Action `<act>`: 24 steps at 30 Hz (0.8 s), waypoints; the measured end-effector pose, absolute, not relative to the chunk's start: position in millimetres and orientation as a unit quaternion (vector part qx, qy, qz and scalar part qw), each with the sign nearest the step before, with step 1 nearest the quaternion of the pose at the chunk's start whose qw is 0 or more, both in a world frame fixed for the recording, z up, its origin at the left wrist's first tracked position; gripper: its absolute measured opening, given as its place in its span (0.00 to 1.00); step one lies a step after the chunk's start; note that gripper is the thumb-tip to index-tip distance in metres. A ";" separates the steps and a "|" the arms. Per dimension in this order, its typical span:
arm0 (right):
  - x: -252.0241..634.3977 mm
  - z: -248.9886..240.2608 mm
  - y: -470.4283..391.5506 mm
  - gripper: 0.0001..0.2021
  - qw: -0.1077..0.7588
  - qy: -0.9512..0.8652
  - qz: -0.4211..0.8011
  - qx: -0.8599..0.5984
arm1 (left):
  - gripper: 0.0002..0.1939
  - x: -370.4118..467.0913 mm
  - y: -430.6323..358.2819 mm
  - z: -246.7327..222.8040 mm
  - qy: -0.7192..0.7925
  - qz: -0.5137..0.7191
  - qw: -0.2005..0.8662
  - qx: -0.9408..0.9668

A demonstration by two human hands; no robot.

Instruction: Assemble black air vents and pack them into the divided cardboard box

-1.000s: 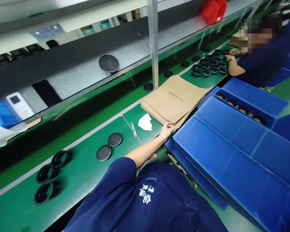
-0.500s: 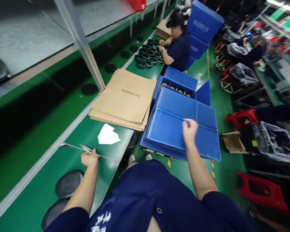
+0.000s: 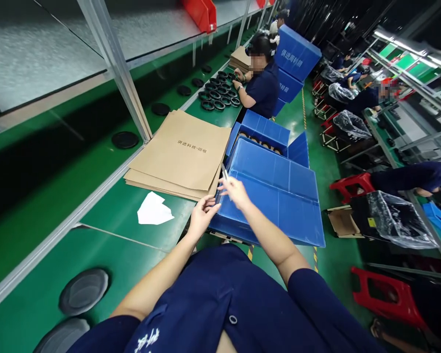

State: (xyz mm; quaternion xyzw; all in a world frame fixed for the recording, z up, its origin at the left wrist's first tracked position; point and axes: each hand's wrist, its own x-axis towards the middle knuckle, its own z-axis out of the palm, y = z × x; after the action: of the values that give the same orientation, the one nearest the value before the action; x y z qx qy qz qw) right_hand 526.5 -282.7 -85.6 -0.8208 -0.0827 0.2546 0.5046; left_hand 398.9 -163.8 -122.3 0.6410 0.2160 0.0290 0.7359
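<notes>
My right hand [image 3: 235,191] holds a slim pale pen-like tool [image 3: 225,172] over the near left part of a blue box [image 3: 275,181]. Close beside it, my left hand [image 3: 203,214] has its fingers apart, at the box's left edge and next to the brown cardboard sheets [image 3: 180,152]. Nothing shows between the left fingers. The sheets lie stacked on the green bench [image 3: 113,211], with a white paper piece [image 3: 154,210] in front of them.
Black round discs [image 3: 84,290] lie at the near left. Beyond the sheets, a person [image 3: 260,78] works at several black rings [image 3: 220,90]. An open blue box [image 3: 268,127] stands behind the nearer one. A metal post [image 3: 117,68] rises at the bench's back.
My left hand has moved right from the bench to the box edge, and the pen-like tool it held is now in my right hand. My right hand has moved left across the box.
</notes>
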 end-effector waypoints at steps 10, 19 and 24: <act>633.3 -87.7 -356.8 0.20 -0.055 -0.264 0.224 -0.937 | 0.34 405.1 -224.7 -163.8 0.161 0.011 0.519 0.839; 664.7 -80.4 -362.1 0.17 -0.062 -0.324 0.263 -0.907 | 0.35 402.1 -242.1 -168.1 0.186 0.053 0.455 0.869; 681.4 -75.4 -402.5 0.17 -0.082 -0.338 0.284 -0.893 | 0.35 400.3 -246.1 -162.6 0.193 0.043 0.467 0.862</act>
State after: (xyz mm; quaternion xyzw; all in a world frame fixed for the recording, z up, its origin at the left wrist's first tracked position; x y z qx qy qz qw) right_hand 681.4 -402.5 -75.4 -0.8934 -0.3379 0.2845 -0.0816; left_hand 400.3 -246.1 -162.6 0.8617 0.1930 0.0432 0.4672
